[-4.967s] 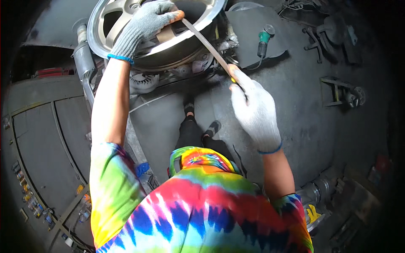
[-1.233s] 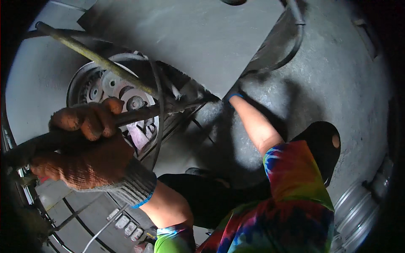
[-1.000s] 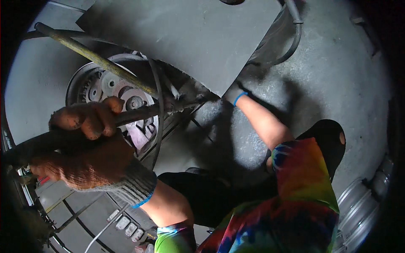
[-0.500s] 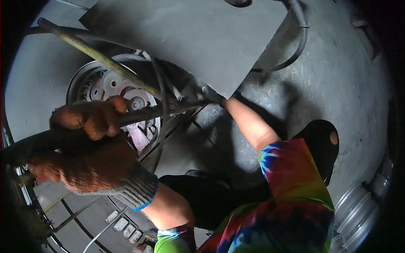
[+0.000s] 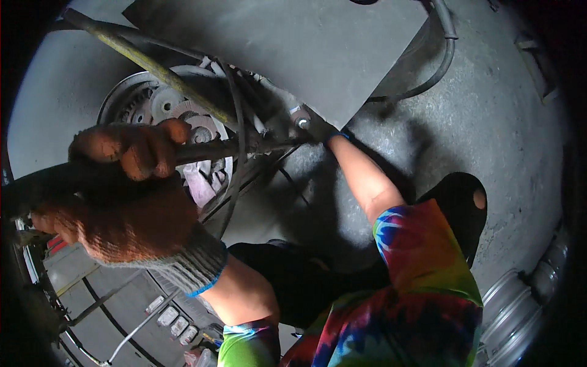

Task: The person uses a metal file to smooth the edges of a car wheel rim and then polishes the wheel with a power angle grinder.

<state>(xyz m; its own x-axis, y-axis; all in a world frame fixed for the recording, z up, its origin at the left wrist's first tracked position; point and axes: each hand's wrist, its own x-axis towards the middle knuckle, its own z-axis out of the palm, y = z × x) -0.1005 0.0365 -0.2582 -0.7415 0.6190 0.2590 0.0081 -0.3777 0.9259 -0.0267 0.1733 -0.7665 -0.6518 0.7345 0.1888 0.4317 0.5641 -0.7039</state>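
Note:
My left hand (image 5: 131, 211), in a grey knit glove with an orange coating, is closed around a dark, thick bar (image 5: 211, 151). The bar runs from the left edge toward the middle. My right hand (image 5: 318, 129), in a dark glove with a blue cuff edge, reaches to the bar's far end by the corner of a grey metal sheet (image 5: 293, 55). Shadow hides its fingers. A small bright round part (image 5: 302, 123) shows beside it. Behind the bar, a round metal dish (image 5: 110, 101) holds several abrasive discs (image 5: 165, 105) and a pinkish cloth (image 5: 199, 186).
A yellowish pipe (image 5: 143, 61) slants across the dish. One black cable (image 5: 237, 116) hangs over the bar; a thicker hose (image 5: 441, 64) curves beside the sheet. Silver wheel rims (image 5: 510, 318) lie at the lower right. Several small containers (image 5: 168, 316) stand at the lower left.
My left hand and its end of the bar sit slightly higher in the picture. The round part beside my right hand now shows brighter. The whole view has shifted a little.

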